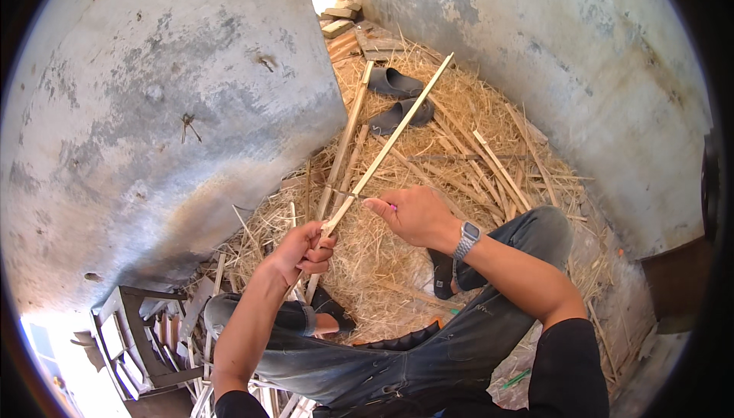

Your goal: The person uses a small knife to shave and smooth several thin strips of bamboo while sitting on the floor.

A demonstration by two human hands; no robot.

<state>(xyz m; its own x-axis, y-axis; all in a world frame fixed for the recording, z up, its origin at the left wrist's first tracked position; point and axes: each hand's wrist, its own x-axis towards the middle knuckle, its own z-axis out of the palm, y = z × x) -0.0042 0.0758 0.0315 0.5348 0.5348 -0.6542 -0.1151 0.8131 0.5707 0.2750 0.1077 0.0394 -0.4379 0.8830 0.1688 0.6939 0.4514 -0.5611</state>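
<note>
A long pale strip of split wood or bamboo slants up and away from my left hand, whose fingers are wrapped round its near end. My right hand is closed on a small knife. Its thin dark blade lies across the strip a little beyond my left hand. Most of the knife's handle is hidden in my fist, with a purple-pink bit showing. A watch sits on my right wrist. My bent legs are on either side below the work.
Shavings and loose strips cover the floor. Two dark slippers lie ahead. Worn plaster walls stand close at left and right. A dark wooden frame holds offcuts at lower left. An orange-and-black tool lies by my lap.
</note>
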